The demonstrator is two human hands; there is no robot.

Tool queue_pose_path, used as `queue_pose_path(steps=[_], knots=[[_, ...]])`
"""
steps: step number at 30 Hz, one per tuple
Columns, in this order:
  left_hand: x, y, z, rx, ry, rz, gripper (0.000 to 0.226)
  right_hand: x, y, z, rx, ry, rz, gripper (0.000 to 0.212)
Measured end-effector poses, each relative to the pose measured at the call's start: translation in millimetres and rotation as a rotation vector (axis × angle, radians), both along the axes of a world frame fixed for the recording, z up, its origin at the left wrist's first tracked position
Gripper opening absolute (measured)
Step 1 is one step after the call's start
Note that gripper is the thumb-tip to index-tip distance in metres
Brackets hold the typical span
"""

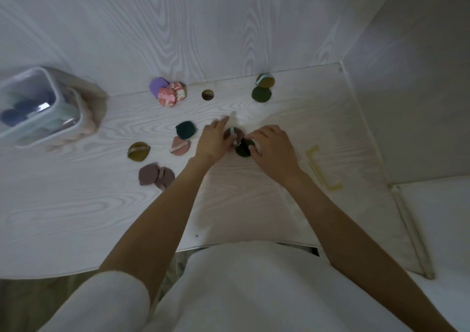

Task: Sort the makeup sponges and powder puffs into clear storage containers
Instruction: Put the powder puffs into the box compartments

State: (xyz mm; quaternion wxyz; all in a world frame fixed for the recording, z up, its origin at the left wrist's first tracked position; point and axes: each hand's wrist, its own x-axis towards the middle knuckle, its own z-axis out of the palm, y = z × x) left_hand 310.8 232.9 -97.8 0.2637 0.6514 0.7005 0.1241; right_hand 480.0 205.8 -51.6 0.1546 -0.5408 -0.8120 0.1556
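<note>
Partly hidden, left hand [212, 142] pinching mauve puff [235, 134], right hand [273, 148] apparently gripping dark green puff [243, 150], fingertips obscured

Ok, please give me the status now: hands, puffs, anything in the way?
Left hand on mauve puff; right hand holds dark green puff. Clear container far left, puffs inside. Loose teal puff lies between.

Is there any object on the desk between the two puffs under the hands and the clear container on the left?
Yes. From the mauve round puff and the dark green round puff, the straight way to the clear plastic container crosses a teal round puff, a pink puff and an olive puff. Lifting over them avoids contact.
</note>
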Motion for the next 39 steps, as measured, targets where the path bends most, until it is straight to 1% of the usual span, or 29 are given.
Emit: queue_pose_path(steps=[2, 3, 5, 7, 10, 12, 14, 16, 18, 19, 21, 24, 27, 29, 31, 35, 37, 39], knots=[[3, 4, -7, -0.035, 0.008, -0.053, 0.056, -9, -1, -1, -0.012, -0.021, -0.032, 0.021], [2, 3, -9, -0.037, -0.036, -0.031, 0.054, -13, -2, -2, -0.016, -0.036, -0.043, 0.021], [-3, -1, -15, -0.029, -0.132, 0.018, 0.043, -19, -5, -5, -0.020, -0.061, -0.056, 0.021], [-11, -9, -18, -0.014, -0.158, 0.031, 0.029, -25, -10, -8, -0.008, -0.076, -0.054, 0.020], [-26, -23, -24, 0.071, -0.215, 0.062, 0.018, -36, -20, -14, 0.005, -0.097, -0.038, 0.018], [-33, -29, -17, 0.167, -0.314, 0.088, 0.013, -43, -27, -18, 0.015, -0.120, -0.025, 0.018], [-38, -29, -1, 0.250, -0.463, 0.160, 0.013, -49, -33, -19, -0.014, -0.134, -0.014, 0.021], [-48, -33, 21, 0.232, -0.578, 0.279, 0.017, -58, -35, -19, -0.048, -0.170, 0.009, 0.021], [-70, -46, 33, 0.219, -0.635, 0.380, 0.018, -74, -36, -20, -0.061, -0.147, 0.066, 0.020], [-85, -57, 34, 0.211, -0.631, 0.421, 0.017, -86, -36, -20, -0.085, -0.102, 0.095, 0.020], [-116, -85, 29, 0.187, -0.567, 0.504, 0.014, -114, -38, -22, -0.162, -0.034, 0.150, 0.024], [-157, -130, 16, 0.145, -0.527, 0.630, 0.011, -159, -41, -25, -0.247, -0.019, 0.212, 0.033], [-181, -161, 11, 0.141, -0.520, 0.673, 0.020, -194, -48, -31, -0.350, -0.025, 0.210, 0.046], [-185, -170, 14, 0.153, -0.514, 0.674, 0.027, -207, -52, -38, -0.403, -0.059, 0.191, 0.050], [-183, -174, 16, 0.174, -0.510, 0.663, 0.029, -213, -57, -45, -0.439, -0.036, 0.130, 0.047], [-168, -171, 18, 0.173, -0.499, 0.588, 0.028, -191, -57, -45, -0.490, 0.145, -0.066, 0.025], [-157, -167, 21, 0.167, -0.467, 0.518, 0.023, -166, -58, -34, -0.435, 0.209, -0.123, 0.019], [-139, -157, 28, 0.148, -0.445, 0.429, 0.019, -126, -60, -16, -0.319, 0.257, -0.161, 0.016]])
